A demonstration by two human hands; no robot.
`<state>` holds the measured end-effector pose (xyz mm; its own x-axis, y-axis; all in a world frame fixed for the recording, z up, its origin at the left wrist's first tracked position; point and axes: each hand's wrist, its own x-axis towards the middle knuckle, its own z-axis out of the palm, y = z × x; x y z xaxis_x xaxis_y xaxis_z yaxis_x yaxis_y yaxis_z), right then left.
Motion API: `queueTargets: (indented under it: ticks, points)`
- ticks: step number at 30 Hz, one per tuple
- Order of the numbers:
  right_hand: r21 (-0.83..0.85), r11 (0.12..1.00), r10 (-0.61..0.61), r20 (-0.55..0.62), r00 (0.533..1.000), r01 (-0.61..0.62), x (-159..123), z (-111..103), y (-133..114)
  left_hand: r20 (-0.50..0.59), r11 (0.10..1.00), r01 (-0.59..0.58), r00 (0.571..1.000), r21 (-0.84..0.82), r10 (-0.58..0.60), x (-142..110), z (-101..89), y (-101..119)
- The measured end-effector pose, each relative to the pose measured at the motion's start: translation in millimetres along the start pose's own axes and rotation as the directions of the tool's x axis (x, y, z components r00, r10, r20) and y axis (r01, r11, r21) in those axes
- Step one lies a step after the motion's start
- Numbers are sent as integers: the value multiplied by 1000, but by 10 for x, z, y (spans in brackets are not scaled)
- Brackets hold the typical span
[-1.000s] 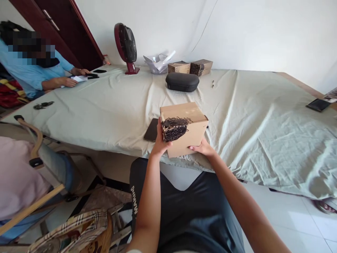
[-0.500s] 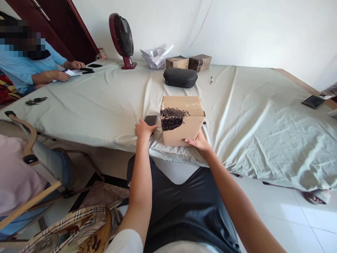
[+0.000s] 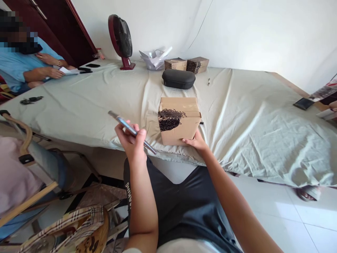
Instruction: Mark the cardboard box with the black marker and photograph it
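My left hand (image 3: pixel 133 140) is closed around a smartphone (image 3: pixel 131 131), raised above the table's front edge and tilted so mostly its thin side shows. A closed cardboard box (image 3: pixel 180 130) with black scribbles on its left part rests on the cloth near that edge. Against the box's lower right corner is my right hand (image 3: pixel 196 142), thumb on the front face; its other fingers are hidden behind the right side. A small dark object (image 3: pixel 201 123) sticks out just past the box's right side.
Behind the box on the cloth-covered table (image 3: pixel 250 123) are a black zip case (image 3: pixel 179 79), two small cartons (image 3: pixel 197 65), a plastic basket (image 3: pixel 154 60) and a fan (image 3: pixel 122 40). A person in blue (image 3: pixel 39 70) sits far left holding paper. A chair (image 3: pixel 56 172) stands at left.
My left hand has lifted the phone off the table and turned it on edge, moving slightly left. My right hand stays at the box. The person in blue has raised one hand.
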<state>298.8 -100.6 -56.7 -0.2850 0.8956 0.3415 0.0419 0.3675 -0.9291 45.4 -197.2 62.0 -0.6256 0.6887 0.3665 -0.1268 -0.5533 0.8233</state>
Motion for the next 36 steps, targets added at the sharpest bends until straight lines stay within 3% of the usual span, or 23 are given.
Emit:
queueTargets:
  ticks: [4,7,15,20,23,26,28,30,31,33,36]
  points:
    - [-30,999,-12,-18,1000,11,19,-2,3,69,960,-62,997,274,45,-142,119,-16]
    - [-35,999,-15,-4,1000,15,32,-16,19,99,919,-82,994,386,47,-240,224,8]
    - [-51,999,-3,-11,1000,2,45,-16,44,51,898,-75,997,433,59,-365,380,36]
    - [-50,999,10,-16,1000,-11,52,-21,54,73,889,-74,996,452,46,-280,303,-43]
    - [-22,999,35,-75,997,-37,39,-46,52,8,869,-40,999,493,42,-129,192,-103]
    - [42,998,51,-135,990,-45,23,-74,57,-1,726,-26,999,687,37,121,65,-261]
    - [64,996,64,-152,986,-55,18,-87,65,55,507,-6,995,862,-82,315,16,-449]
    - [49,996,77,-154,985,-70,19,-93,70,79,283,-3,963,959,-256,497,17,-688]
    - [34,997,79,-150,986,-75,22,-95,71,81,216,-10,943,976,-322,575,35,-817]
    - [15,997,72,-137,988,-70,31,-96,67,78,142,-23,914,990,-397,698,95,-1064]
    - [27,998,64,-115,991,-62,41,-99,52,104,113,-70,936,991,-337,795,214,-1352]
